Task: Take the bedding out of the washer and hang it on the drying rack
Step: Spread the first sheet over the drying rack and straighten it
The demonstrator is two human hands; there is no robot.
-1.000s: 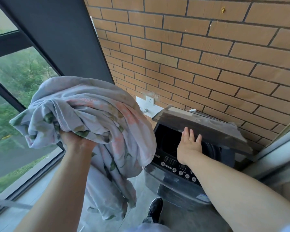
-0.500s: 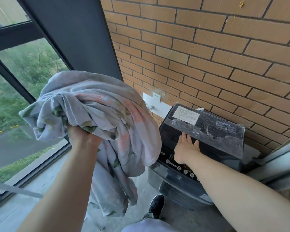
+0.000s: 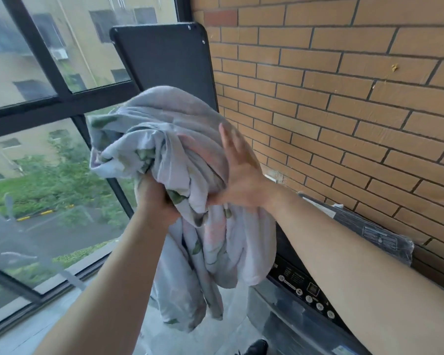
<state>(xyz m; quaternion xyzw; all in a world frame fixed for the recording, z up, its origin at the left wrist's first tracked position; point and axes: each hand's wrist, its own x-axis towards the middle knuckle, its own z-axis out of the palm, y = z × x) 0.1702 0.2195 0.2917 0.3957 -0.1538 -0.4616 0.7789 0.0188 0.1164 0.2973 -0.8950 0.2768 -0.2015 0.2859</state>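
A bunched pale bedsheet with a pink and green flower print hangs in front of me at chest height. My left hand grips it from below, fist closed in the folds. My right hand lies flat against the bundle's right side, fingers spread and blurred. The sheet's tail drops toward the floor. The dark top-loading washer stands low on the right against the brick wall, its lid down. No drying rack is in view.
A brick wall fills the right side. A dark flat panel leans in the corner behind the sheet. Tall black-framed windows run along the left. My shoe shows on the tiled floor near the washer.
My right hand has left the washer lid, which now lies shut, and has come up against the sheet. The view has swung upward and left; my left hand has kept its hold.
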